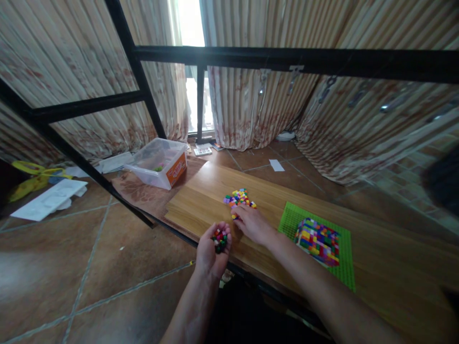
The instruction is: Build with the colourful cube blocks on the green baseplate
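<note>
My left hand (214,249) is cupped, palm up, just off the near edge of the wooden board. In its palm lies a small heap of toy bricks (220,239), red, green, dark and pink. My right hand (251,223) reaches over the board with its fingers bent down onto the near side of a loose pile of colourful toy bricks (239,196). A yellow brick (234,216) shows at its fingertips. Right of it, under my forearm's far side, a green baseplate (287,220) carries a hollow, multicoloured block built from bricks (317,239).
The wooden board (204,191) has a black frame (172,229) along its near edge. A clear plastic box (158,165) with an orange label stands at the back left. Black metal bars (258,53) cross ahead. White moulded packaging (48,200) and paper (276,165) lie on the tiled floor.
</note>
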`<control>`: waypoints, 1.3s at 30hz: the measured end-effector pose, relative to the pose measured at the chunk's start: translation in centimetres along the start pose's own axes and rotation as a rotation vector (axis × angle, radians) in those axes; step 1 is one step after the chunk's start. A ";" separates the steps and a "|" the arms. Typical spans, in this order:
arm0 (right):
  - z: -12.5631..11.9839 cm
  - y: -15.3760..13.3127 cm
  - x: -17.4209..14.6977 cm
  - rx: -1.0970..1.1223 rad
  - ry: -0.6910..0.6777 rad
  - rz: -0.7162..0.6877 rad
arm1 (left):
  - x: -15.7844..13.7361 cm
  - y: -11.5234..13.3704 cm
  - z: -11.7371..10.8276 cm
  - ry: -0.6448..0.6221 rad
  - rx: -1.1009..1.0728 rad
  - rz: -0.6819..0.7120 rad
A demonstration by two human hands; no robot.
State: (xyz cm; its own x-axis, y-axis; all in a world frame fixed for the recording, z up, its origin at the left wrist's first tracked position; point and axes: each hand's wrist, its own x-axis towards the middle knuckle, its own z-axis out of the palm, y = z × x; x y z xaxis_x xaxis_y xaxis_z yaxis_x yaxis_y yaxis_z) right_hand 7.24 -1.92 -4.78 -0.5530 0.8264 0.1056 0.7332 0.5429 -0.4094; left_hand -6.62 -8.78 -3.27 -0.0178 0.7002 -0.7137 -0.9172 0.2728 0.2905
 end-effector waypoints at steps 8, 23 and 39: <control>-1.9 -2.7 -2.8 0.536 0.299 0.138 | -0.1 -1.3 1.5 -0.046 0.011 -0.011; -7.1 -0.3 -13.6 0.591 0.659 0.345 | -5.3 -10.7 6.9 -0.267 0.352 -0.225; -9.5 4.1 -17.5 1.061 0.884 0.493 | -5.2 -17.2 10.5 -0.554 0.698 -0.017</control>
State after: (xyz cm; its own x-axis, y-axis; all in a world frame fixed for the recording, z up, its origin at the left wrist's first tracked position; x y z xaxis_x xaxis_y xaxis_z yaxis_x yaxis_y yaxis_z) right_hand 23.68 -12.73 0.28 0.3656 0.9243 0.1098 -0.0729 0.1460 -0.9866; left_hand 13.37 -10.20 2.11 0.3543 0.8615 -0.3636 -0.4610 0.4992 0.7337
